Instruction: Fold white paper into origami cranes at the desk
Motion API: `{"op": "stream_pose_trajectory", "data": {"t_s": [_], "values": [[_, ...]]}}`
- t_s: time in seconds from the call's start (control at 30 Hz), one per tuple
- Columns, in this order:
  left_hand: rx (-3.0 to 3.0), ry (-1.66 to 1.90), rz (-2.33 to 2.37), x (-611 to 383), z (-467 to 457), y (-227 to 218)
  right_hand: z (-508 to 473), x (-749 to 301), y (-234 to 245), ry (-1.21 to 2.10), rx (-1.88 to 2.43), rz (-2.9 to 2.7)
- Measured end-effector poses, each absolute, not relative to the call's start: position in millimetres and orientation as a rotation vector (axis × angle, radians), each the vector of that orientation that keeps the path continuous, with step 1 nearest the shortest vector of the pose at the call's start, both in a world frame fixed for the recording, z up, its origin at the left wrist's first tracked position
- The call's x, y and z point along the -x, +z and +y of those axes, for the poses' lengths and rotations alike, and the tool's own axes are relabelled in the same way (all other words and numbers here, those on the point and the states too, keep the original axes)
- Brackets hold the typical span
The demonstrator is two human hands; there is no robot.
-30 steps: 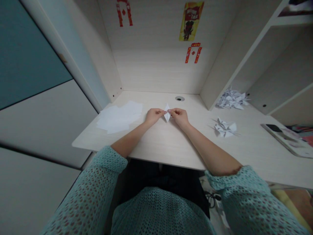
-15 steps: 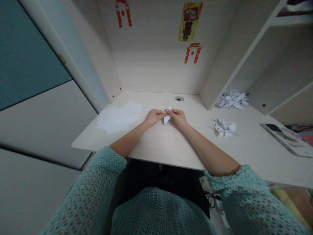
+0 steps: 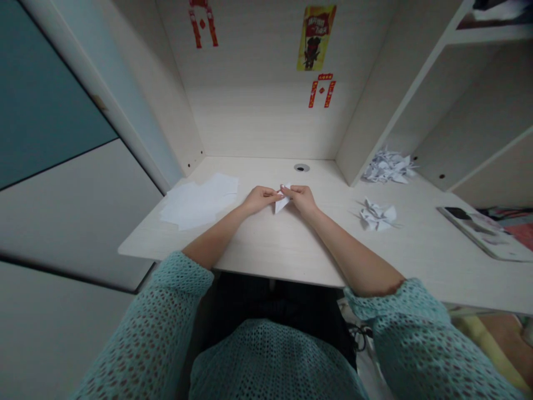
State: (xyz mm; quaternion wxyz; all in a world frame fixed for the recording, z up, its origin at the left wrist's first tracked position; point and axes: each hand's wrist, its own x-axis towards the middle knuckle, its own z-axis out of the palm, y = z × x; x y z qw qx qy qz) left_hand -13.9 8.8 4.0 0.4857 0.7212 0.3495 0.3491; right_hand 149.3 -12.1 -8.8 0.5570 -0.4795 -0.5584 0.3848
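A small piece of folded white paper (image 3: 281, 205) is held between my two hands, over the middle of the pale desk (image 3: 275, 244). My left hand (image 3: 262, 198) pinches its left side between thumb and fingers. From the other side my right hand (image 3: 302, 198) grips it, thumb on top. Part of the paper is hidden behind the fingers, and a pointed corner sticks out below them. To the left lie flat sheets of white paper (image 3: 200, 201), overlapping one another. Right of my hands rests a small heap of folded paper pieces (image 3: 377, 215) with thin points sticking out.
A larger heap of folded paper (image 3: 390, 166) lies at the back right, by the upright panel (image 3: 375, 105). A tablet-like device (image 3: 483, 230) lies flat on the right. A round cable hole (image 3: 302, 168) sits near the back wall, which carries red and yellow stickers.
The view has shifted slightly, so most things sit a little further left. Both hands still hold the folded paper, whose visible corner has turned slightly.
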Motion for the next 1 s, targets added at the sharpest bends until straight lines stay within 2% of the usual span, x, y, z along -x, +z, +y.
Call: {"op": "stream_pose_trajectory", "data": {"t_s": [0.2, 0.53, 0.77, 1.0], "values": [[-1.756, 0.819, 0.870, 16, 9, 3, -11, -153, -6, 1.035, 1.095, -1.281], [-1.796, 0.779, 0.936, 18, 6, 3, 3, -193, -5, 0.850, 1.182, -0.943], [-1.705, 0.849, 0.947, 17, 8, 3, -7, -166, -1, 1.106, 1.042, -1.185], [-1.697, 0.862, 0.941, 15, 5, 5, -14, -155, -2, 0.939, 1.006, -1.278]]}}
